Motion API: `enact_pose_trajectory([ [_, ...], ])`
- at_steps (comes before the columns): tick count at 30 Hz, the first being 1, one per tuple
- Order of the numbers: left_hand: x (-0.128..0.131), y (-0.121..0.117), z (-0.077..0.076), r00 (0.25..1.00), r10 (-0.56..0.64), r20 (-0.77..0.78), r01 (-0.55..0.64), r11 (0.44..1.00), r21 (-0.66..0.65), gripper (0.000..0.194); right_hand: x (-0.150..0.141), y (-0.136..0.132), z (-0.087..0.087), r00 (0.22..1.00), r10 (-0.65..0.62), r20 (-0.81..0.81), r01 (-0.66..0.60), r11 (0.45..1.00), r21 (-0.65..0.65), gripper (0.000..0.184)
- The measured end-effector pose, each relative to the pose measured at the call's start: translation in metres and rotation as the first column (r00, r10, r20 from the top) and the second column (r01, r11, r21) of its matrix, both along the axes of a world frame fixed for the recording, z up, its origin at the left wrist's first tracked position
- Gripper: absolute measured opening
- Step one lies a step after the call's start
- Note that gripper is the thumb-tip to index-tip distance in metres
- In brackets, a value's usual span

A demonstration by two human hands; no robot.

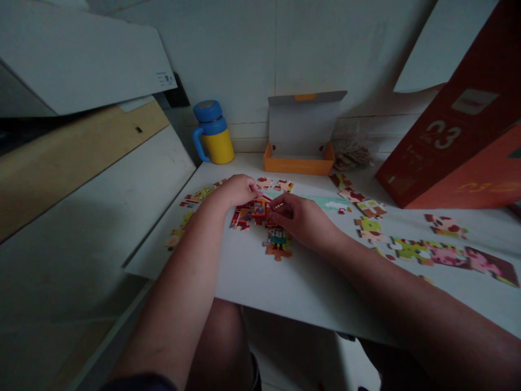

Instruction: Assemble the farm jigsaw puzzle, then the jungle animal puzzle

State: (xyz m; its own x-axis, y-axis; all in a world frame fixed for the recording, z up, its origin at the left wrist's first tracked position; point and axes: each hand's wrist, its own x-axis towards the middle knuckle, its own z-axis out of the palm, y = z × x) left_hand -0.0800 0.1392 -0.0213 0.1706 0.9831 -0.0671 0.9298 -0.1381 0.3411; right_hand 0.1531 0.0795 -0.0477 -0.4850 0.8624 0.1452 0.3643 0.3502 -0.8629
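Note:
Several jigsaw puzzle pieces are joined into a red and orange section on the white table. My left hand is at its upper edge, with the fingers curled in; whatever they may hold is hidden. At the section's right side, my right hand has thumb and fingers pinched on a reddish puzzle piece, which is largely covered by the fingers. Just below lies a piece with a figure in green clothes. A pale green strip of puzzle shows behind my right hand.
Loose pieces lie left of my left arm, and others on the right, near a joined strip. Behind stand a blue and yellow mug, an open orange box and a plastic bag. A large red box stands right.

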Motion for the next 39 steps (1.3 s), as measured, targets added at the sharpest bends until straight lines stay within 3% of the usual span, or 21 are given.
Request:
enact_pose_trajectory([
  [11, 0.004, -0.002, 0.002, 0.999, 0.025, -0.036, -0.026, 0.999, -0.029, 0.015, -0.011, -0.004, -0.001, 0.994, 0.023, 0.108, -0.028, 0.999, 0.042, 0.01],
  [29, 0.003, -0.001, -0.001, 0.999, 0.009, -0.044, -0.01, 1.0, -0.009, 0.019, -0.008, -0.009, 0.017, 0.953, 0.081, 0.291, -0.126, 0.982, 0.138, 0.014],
  [36, 0.003, -0.004, 0.005, 1.0, 0.004, -0.024, -0.005, 1.0, -0.024, 0.019, 0.002, -0.001, 0.015, 0.95, 0.002, 0.313, -0.088, 0.961, 0.262, 0.014],
  [39, -0.001, -0.007, 0.011, 0.996, 0.075, -0.048, -0.077, 0.996, -0.053, 0.028, 0.004, 0.002, 0.013, 0.944, 0.051, 0.326, -0.167, 0.926, 0.339, 0.012],
])
